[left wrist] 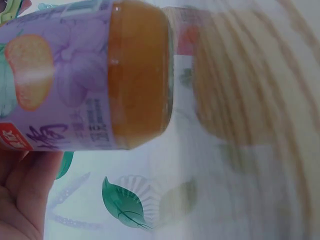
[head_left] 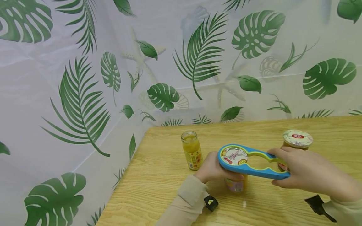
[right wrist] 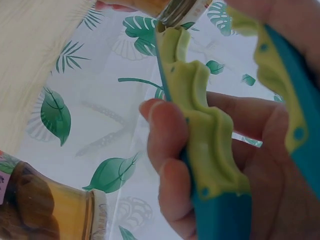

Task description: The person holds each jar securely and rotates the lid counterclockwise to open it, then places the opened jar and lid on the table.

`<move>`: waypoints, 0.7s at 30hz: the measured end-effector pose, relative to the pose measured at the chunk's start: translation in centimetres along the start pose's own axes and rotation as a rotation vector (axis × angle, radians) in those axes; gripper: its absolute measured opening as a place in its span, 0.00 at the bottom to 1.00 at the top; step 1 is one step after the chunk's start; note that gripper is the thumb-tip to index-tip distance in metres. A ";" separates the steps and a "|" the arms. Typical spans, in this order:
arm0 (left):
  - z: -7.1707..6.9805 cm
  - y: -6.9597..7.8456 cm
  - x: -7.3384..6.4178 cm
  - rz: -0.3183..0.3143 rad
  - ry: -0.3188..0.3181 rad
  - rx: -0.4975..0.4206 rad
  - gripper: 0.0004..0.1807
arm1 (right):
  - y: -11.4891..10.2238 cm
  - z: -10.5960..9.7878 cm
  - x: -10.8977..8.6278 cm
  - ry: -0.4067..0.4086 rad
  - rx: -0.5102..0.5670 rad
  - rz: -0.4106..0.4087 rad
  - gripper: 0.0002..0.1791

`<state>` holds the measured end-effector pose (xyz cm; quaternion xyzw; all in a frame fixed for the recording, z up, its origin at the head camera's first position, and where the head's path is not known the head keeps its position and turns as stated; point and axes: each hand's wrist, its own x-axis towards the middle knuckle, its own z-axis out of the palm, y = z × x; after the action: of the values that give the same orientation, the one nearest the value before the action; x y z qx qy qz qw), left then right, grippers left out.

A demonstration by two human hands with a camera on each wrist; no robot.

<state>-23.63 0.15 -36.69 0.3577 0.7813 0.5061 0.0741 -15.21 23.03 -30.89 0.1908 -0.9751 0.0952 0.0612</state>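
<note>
My left hand [head_left: 213, 168] grips a glass jar [head_left: 235, 185] with a purple label and orange contents, just over the table. In the left wrist view the jar [left wrist: 140, 75] is seen from its side, with the fingers [left wrist: 32, 187] below it. My right hand [head_left: 308, 171] holds the end of a blue and yellow-green jar opener [head_left: 260, 173]. The opener's far, largest ring surrounds the jar's patterned lid [head_left: 234, 156]. In the right wrist view, fingers [right wrist: 167, 125] curl round one arm of the opener, and the lid's edge shows at its far end.
An uncovered glass jar [head_left: 192, 153] with yellow contents stands left of the hands. Another jar with a white patterned lid [head_left: 297, 138] stands behind the right hand. The wooden table [head_left: 158, 150] meets leaf-printed curtains [head_left: 181, 94] at the back and left.
</note>
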 end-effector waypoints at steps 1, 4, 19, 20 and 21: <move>0.0 0.0 0.0 0.007 -0.007 -0.006 0.29 | 0.0 0.0 0.0 -0.003 0.000 0.002 0.40; 0.0 -0.1 0.0 0.023 -0.028 -0.023 0.29 | -0.1 -0.1 -0.1 -0.012 -0.003 0.004 0.40; -1.0 2.9 -1.0 0.071 -0.081 -0.063 0.30 | -0.7 -0.6 -0.5 0.028 -0.038 0.013 0.39; -1.0 2.9 -1.0 0.073 -0.083 -0.063 0.30 | -0.7 -0.6 -0.5 0.028 -0.039 0.012 0.39; -1.0 2.9 -1.0 0.076 -0.086 -0.063 0.30 | -0.8 -0.6 -0.5 0.029 -0.040 0.011 0.39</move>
<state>-21.95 -0.57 -33.98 0.4059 0.7470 0.5171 0.0994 -14.37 22.67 -30.26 0.1827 -0.9768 0.0789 0.0785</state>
